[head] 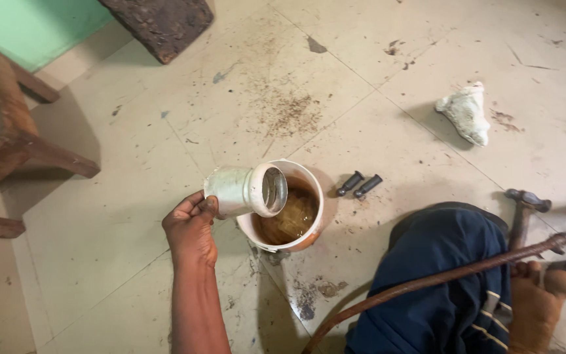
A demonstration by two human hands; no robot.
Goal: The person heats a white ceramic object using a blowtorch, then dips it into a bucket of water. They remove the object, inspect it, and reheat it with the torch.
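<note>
One hand in shot: left hand, fingers wrapped round a white pipe fitting, tilted over a bucket of brownish liquid on the floor. Rt hand unseen. Beyond: two dark bolts, white rag.

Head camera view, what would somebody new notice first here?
The left hand holds a white plastic pipe fitting, tilted over a white tub of brownish liquid at centre floor. Right of the tub lie two dark bolts; a hammer lies at far right.
</note>
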